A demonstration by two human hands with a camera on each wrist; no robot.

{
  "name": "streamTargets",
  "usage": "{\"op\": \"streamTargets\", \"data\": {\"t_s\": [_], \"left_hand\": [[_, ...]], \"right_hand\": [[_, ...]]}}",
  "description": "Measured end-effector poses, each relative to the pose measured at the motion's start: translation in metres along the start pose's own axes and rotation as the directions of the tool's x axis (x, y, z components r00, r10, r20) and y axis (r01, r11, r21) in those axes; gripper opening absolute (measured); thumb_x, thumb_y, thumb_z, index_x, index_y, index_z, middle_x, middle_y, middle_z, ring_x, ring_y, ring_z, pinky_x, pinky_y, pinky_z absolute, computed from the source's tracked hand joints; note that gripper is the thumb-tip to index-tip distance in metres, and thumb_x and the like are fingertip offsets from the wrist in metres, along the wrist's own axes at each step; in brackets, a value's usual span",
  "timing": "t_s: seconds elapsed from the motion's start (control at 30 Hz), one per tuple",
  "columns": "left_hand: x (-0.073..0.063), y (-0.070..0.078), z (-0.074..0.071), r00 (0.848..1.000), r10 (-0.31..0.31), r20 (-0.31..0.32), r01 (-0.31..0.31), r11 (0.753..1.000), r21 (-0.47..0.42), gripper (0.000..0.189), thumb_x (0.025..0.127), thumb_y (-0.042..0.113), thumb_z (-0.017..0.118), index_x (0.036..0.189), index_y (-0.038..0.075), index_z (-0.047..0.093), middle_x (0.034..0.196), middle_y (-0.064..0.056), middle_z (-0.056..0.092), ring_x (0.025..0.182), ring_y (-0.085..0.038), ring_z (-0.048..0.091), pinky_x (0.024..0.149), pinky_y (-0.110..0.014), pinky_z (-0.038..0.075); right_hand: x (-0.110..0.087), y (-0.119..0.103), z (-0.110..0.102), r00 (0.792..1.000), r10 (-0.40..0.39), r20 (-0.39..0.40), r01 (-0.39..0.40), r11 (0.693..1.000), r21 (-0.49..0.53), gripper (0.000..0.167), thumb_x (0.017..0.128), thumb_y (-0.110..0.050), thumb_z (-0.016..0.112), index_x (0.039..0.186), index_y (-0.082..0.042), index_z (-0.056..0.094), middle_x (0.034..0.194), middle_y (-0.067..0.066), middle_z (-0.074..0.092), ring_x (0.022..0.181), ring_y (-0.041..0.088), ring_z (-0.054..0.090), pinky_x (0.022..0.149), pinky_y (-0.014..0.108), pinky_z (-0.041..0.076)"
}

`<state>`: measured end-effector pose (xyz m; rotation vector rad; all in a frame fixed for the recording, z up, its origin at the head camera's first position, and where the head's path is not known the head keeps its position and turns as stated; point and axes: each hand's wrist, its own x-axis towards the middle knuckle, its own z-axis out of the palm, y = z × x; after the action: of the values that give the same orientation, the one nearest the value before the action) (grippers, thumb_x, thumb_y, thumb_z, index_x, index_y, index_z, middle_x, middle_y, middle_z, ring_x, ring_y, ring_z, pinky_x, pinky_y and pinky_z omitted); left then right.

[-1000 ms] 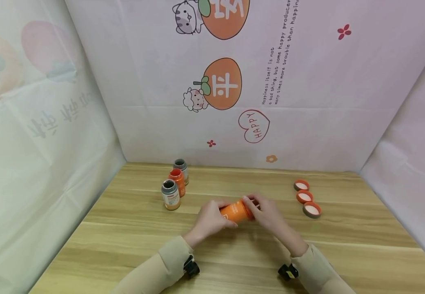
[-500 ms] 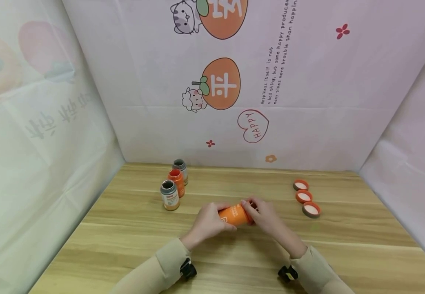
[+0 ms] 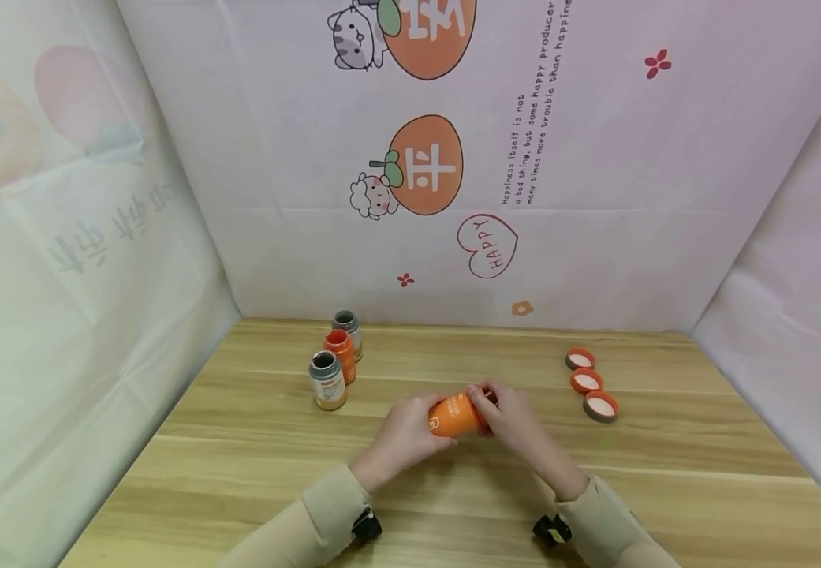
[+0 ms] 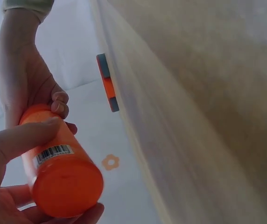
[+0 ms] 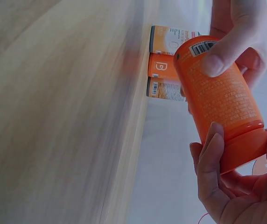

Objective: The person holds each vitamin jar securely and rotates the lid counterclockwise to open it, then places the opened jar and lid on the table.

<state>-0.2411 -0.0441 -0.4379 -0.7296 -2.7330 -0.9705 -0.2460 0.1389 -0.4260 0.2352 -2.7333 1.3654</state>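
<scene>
An orange bottle (image 3: 454, 416) with white print is held tilted above the table between both hands. My left hand (image 3: 410, 430) grips its body near the base, the thumb lying along the side by a barcode label (image 4: 53, 153). At the other end my right hand (image 3: 511, 414) has its fingers and thumb curled round the orange cap (image 5: 243, 148), which sits on the bottle in the right wrist view. The bottle's flat orange bottom faces the left wrist camera.
Three lidless bottles stand in a row at back left: a grey-necked one (image 3: 329, 386), an orange one (image 3: 345, 359), another grey-necked one (image 3: 356, 335). Three upturned caps (image 3: 601, 407) lie in a line at right on the wooden table (image 3: 275, 473). Printed cloth walls (image 3: 311, 260) enclose it.
The bottle stays between both hands, tilted slightly differently, and the right hand's fingers have shifted round the cap end. The standing bottles and loose caps have not moved.
</scene>
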Motion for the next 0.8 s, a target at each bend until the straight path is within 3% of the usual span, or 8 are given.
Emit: {"op": "streamTargets", "data": {"t_s": [0.13, 0.37, 0.5, 0.8], "left_hand": [[-0.002, 0.006, 0.001, 0.996, 0.069, -0.057, -0.057, 0.978, 0.199, 0.054, 0.066, 0.030, 0.085, 0.112, 0.009, 0.065, 0.102, -0.003, 0.067, 0.085, -0.013, 0.061, 0.073, -0.029, 0.051], [-0.006, 0.012, 0.004, 0.980, 0.149, -0.130, -0.093, 0.927, 0.364, 0.050, 0.064, 0.032, 0.085, 0.105, 0.010, 0.066, 0.090, -0.003, 0.066, 0.074, -0.015, 0.062, 0.062, -0.029, 0.051], [-0.005, 0.013, 0.005, 0.968, 0.189, -0.163, -0.114, 0.916, 0.385, 0.048, 0.064, 0.032, 0.086, 0.103, 0.010, 0.068, 0.087, -0.002, 0.067, 0.071, -0.014, 0.062, 0.058, -0.028, 0.051], [-0.001, 0.013, 0.003, 0.960, 0.203, -0.194, -0.134, 0.938, 0.320, 0.044, 0.063, 0.026, 0.084, 0.102, 0.011, 0.070, 0.086, -0.001, 0.071, 0.069, -0.010, 0.062, 0.058, -0.023, 0.048]], "right_hand": [[-0.001, 0.000, 0.000, 1.000, -0.008, -0.011, 0.008, 1.000, -0.007, 0.041, 0.097, -0.042, 0.048, 0.095, -0.005, 0.063, 0.074, 0.006, 0.061, 0.051, 0.013, 0.058, 0.050, 0.027, 0.051], [-0.002, -0.001, -0.001, 1.000, 0.025, 0.008, -0.025, 1.000, -0.005, 0.037, 0.098, -0.040, 0.047, 0.092, -0.007, 0.063, 0.072, 0.006, 0.060, 0.050, 0.014, 0.057, 0.051, 0.033, 0.053], [-0.001, 0.000, -0.003, 1.000, -0.012, -0.003, 0.012, 1.000, -0.017, 0.035, 0.098, -0.039, 0.048, 0.092, -0.007, 0.063, 0.068, 0.005, 0.058, 0.049, 0.013, 0.055, 0.049, 0.027, 0.049], [0.000, 0.000, -0.006, 0.999, -0.044, -0.019, 0.043, 0.998, -0.037, 0.032, 0.097, -0.039, 0.049, 0.091, -0.010, 0.064, 0.062, 0.002, 0.056, 0.048, 0.013, 0.052, 0.048, 0.025, 0.046]]}}
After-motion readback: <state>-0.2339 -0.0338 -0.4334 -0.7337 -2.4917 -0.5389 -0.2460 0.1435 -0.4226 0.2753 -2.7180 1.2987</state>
